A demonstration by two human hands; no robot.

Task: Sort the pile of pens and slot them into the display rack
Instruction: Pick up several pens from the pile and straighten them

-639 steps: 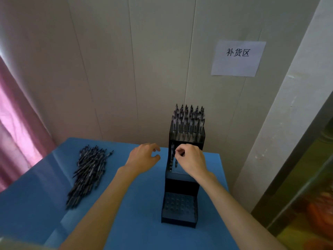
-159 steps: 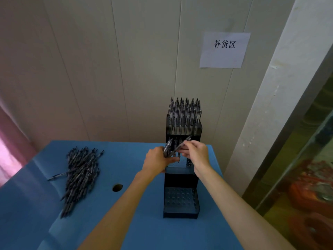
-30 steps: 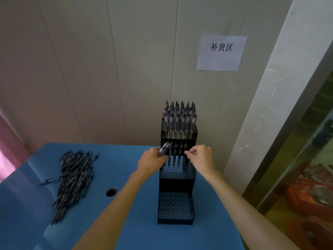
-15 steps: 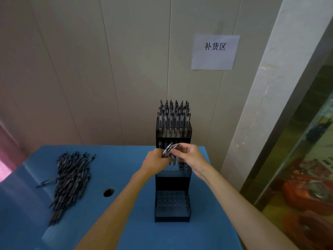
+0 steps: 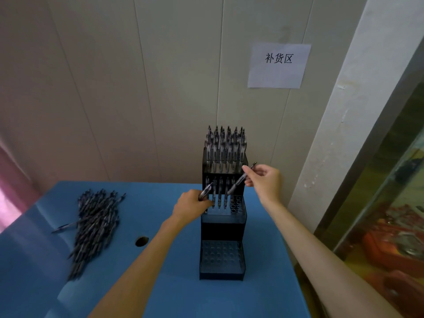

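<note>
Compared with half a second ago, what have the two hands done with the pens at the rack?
The right hand has drawn one pen away from the left hand's bundle, up and to the right, and pinches it slanted above the middle tier of the display rack. The left hand still grips the remaining pens beside that tier. The pile on the blue table lies unchanged.

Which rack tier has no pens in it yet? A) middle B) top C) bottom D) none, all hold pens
C: the bottom tier of the display rack shows only bare holes, while the top tier is packed with pens and the middle tier holds a few on its left side.
</note>
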